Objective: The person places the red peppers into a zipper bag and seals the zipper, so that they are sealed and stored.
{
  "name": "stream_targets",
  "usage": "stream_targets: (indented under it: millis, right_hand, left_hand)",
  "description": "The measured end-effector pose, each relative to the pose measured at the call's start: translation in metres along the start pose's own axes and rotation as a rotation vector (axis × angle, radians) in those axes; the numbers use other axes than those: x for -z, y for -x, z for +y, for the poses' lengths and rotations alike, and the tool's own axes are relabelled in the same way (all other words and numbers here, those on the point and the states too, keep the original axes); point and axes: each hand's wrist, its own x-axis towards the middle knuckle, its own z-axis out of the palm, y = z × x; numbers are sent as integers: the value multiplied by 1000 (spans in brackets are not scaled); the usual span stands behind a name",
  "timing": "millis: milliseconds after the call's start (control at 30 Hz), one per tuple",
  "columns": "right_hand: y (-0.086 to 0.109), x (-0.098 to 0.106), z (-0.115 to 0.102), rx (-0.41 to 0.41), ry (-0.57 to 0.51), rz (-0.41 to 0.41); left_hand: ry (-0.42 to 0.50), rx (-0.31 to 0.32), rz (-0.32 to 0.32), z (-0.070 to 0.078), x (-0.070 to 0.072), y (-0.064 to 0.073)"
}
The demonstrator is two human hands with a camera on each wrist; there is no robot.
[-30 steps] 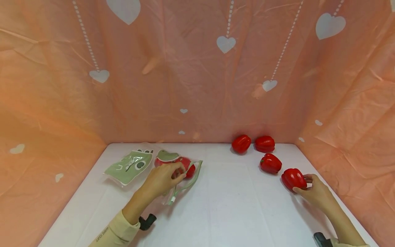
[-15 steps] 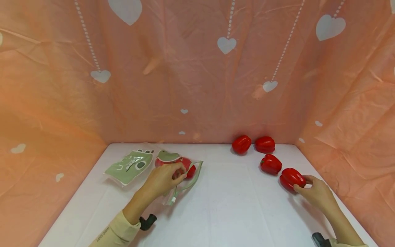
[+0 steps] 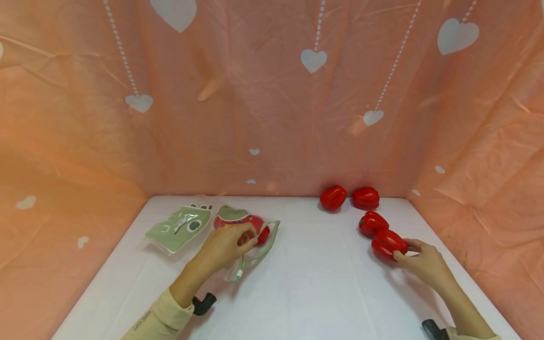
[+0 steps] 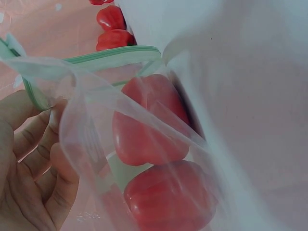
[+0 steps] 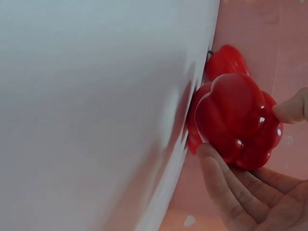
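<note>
My left hand (image 3: 225,243) pinches the green-edged mouth of a clear zip bag (image 3: 233,214), which lies on its side with its opening toward the right. Inside it, the left wrist view shows two red bell peppers, a nearer one (image 4: 171,195) and one close to the mouth (image 4: 151,120). At the right, my right hand (image 3: 427,264) holds another red bell pepper (image 3: 388,244) between thumb and fingers, its lobed end facing the camera in the right wrist view. Just beyond it sits a bell pepper with a green stem (image 3: 373,223), partly overlapped by the held one.
Two more red peppers rest at the table's back edge, one on the left (image 3: 333,198) and one on the right (image 3: 365,198). A flat green-printed bag (image 3: 178,231) lies left of the zip bag. Orange cloth (image 3: 276,118) with hearts encloses the white table (image 3: 314,283).
My right hand has carried its bell pepper a little to the left, so that it now overlaps the stemmed pepper in the head view. The left hand and the zip bag stay in place.
</note>
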Motion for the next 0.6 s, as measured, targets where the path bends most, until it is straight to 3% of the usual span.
stream_targets:
  millis: [600]
  right_hand:
    - [9,-31,-50,147,-82,20]
  left_hand:
    - [5,13,-18,1,1,0]
